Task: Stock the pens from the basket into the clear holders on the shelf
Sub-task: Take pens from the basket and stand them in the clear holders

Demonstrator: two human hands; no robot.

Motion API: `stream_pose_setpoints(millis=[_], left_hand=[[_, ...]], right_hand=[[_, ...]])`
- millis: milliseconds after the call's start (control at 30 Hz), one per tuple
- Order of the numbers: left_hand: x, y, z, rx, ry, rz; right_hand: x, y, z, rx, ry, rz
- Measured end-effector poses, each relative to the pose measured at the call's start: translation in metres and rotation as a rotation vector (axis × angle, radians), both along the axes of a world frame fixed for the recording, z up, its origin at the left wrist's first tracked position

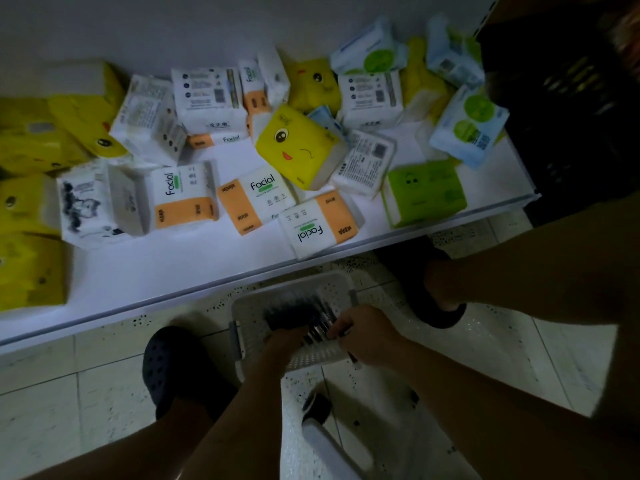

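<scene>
Dim tiled floor below tissue-pack shelf (207, 282) | basket (249, 306) sitting at 6 o'clock, pens (298, 311) lying roughly 11-to-5 | my left hand (282, 342) is gripping pens, my right hand (367, 336), at their 3 o'clock, is pinching a pen (352, 358) | holders unseen

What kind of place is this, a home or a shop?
Probably a small shop: a white shelf piled with many sealed tissue packs of several brands, and a basket of pens on the tiled floor.
</scene>
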State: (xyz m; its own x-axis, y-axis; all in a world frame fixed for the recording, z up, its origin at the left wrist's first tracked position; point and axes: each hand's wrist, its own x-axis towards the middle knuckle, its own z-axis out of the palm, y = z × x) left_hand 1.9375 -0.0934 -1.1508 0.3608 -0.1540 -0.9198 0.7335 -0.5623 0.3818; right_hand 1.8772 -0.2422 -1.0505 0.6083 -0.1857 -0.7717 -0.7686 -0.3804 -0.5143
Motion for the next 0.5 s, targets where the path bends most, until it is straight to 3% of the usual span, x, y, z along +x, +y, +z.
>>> stream_pose_setpoints(millis=[267,500], left_hand=[[-0.005,0.006,-0.036,0.029,-0.065,0.066],[-0.006,0.0,0.012,0.138,-0.113,0.224]], right_hand=[[-0.001,-0.002,-0.001,0.026,-0.044,-0.033],[0.003,-0.001,-0.019,-0.006,-0.037,-0.053]])
